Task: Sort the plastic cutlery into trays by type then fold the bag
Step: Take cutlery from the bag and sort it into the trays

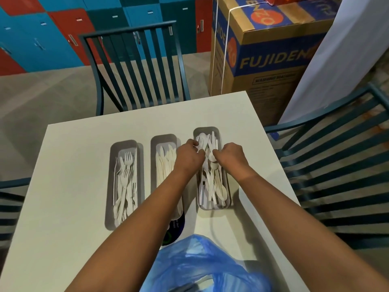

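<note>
Three grey trays stand side by side on the white table (67,207). The left tray (111,186) holds white forks (125,175). The middle tray (163,139) holds cream knives (163,163). The right tray (228,199) holds spoons (219,190) mixed with other white cutlery. Both hands are over the right tray's far half. My left hand (189,157) pinches a white piece there, and my right hand (230,155) curls its fingers round another. A crumpled blue plastic bag (202,268) lies at the near edge of the table.
A dark round printed item (175,230) lies between the middle tray and the bag. Teal slatted chairs stand at the far side (136,66), the right (336,175) and the left (10,199). A large cardboard box (263,49) stands behind the table.
</note>
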A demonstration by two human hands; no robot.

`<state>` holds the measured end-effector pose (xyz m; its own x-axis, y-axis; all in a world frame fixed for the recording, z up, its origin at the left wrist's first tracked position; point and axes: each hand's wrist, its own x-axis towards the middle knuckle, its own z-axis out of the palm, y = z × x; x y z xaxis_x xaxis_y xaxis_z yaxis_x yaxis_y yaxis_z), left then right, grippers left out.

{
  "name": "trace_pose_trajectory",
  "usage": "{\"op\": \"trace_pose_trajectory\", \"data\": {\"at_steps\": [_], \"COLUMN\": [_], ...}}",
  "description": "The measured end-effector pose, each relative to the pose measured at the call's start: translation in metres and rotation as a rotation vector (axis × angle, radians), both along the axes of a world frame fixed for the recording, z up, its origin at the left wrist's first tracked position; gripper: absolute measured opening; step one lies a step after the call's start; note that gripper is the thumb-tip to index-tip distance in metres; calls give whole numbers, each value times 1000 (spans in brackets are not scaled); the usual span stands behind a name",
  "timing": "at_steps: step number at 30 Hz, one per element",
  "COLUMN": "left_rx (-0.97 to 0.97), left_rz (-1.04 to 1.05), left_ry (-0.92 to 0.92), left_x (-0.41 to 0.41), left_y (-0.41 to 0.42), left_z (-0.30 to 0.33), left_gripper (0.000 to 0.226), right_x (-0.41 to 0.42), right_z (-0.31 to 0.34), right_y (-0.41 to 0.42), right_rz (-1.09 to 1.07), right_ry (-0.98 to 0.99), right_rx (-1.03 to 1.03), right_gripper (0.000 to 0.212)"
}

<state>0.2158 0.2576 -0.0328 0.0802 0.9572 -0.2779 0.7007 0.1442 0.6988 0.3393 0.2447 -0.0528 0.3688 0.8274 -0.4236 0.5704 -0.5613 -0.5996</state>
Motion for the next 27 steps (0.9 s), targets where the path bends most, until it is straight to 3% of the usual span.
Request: {"op": "trace_pose_trajectory", "data": {"at_steps": [9,14,19,23,27], "left_rx": [-27,-146,-342,-512,-277], "left_rz": [103,-8,-167,-387,-510], "left_ry": [-222,-374,-461,-376,38], "left_x": [-19,-33,-62,-91,-108], "left_y": [-54,-104,-164,-210,-247], "left_z": [21,34,53,54,17], "left_gripper": [22,17,27,32,29], "right_x": [2,-15,-28,-41,-63], "right_z": [28,44,58,75,76], "right_y": [-52,-95,-138,-178,-221], "right_rz": [47,109,147,165,434], "right_ry": [15,63,68,347,434], "right_rx": [173,176,149,125,-158], "right_gripper": [22,11,7,15,24]}}
